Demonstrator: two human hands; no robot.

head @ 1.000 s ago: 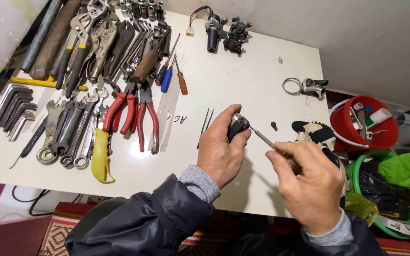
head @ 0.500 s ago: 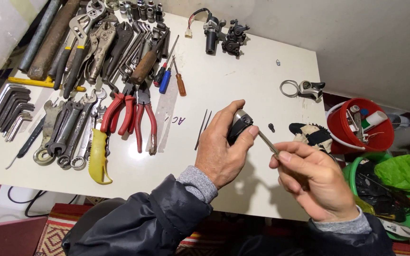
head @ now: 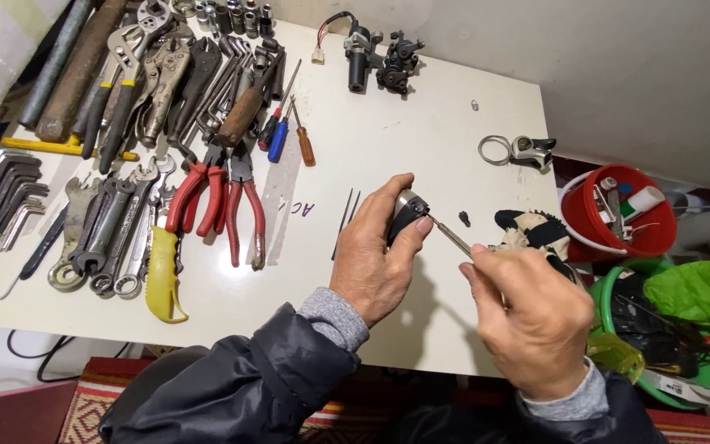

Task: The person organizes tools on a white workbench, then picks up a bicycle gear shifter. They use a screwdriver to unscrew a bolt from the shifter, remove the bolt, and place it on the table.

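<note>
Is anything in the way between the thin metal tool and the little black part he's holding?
Nothing visible is. The left hand grips the small black part, and the thin tool in the right hand reaches straight to it through open air above the white table.

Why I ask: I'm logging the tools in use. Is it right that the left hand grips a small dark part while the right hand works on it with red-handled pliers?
Not quite. In the head view, the right hand holds a thin metal tool, not pliers. The red-handled pliers lie on the table. The left hand does grip the small dark part.
</note>
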